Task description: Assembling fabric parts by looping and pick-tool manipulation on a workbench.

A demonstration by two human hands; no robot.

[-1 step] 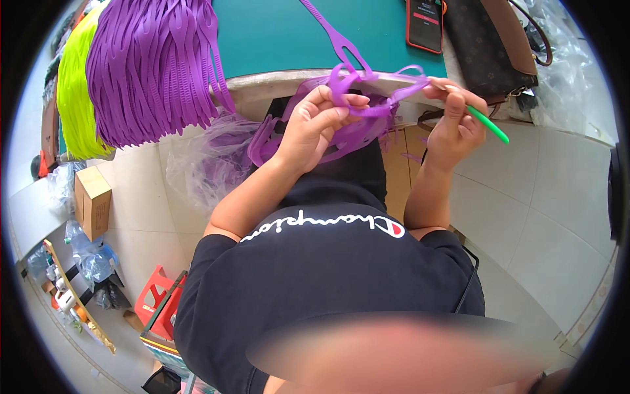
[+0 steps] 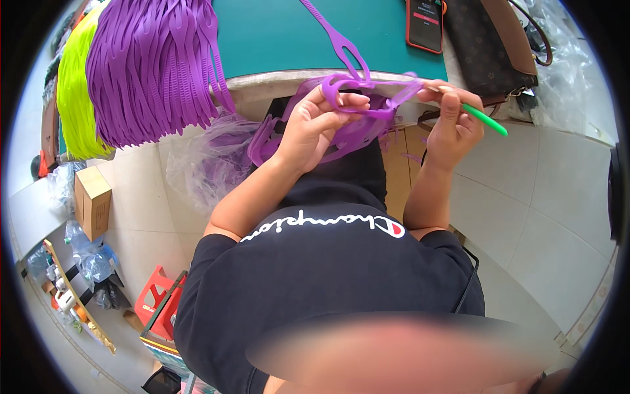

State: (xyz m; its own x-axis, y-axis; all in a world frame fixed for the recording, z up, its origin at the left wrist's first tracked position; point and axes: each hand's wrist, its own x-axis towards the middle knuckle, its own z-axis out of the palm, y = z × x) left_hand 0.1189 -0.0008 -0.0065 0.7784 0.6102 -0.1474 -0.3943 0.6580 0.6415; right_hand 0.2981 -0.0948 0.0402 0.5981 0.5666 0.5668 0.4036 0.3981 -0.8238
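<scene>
Left hand [image 2: 314, 128] clamps purple straps [image 2: 357, 128]; its palm is hidden. Right hand [image 2: 453, 121] pinches a strap end and a green tool [image 2: 485, 120], tip unclear.

Two hands, one green tool, and strap bundles in two colours

Two hands are in view: the left hand [image 2: 315, 125] and the right hand [image 2: 453, 121]. There is one green tool [image 2: 485, 119], and one purple strap [image 2: 338, 39] lies stretched out alone on the one green worktop [image 2: 275, 33]. Two big hanging bundles show, one purple bundle [image 2: 151, 65] and one yellow-green bundle [image 2: 73, 105]; the straps within each are too many and too tightly packed to count, as are the tangled purple pieces [image 2: 357, 128] at the hands. Elsewhere: one phone [image 2: 425, 23], one brown bag [image 2: 499, 43], one cardboard box [image 2: 92, 200], and one red stool [image 2: 157, 299].
</scene>
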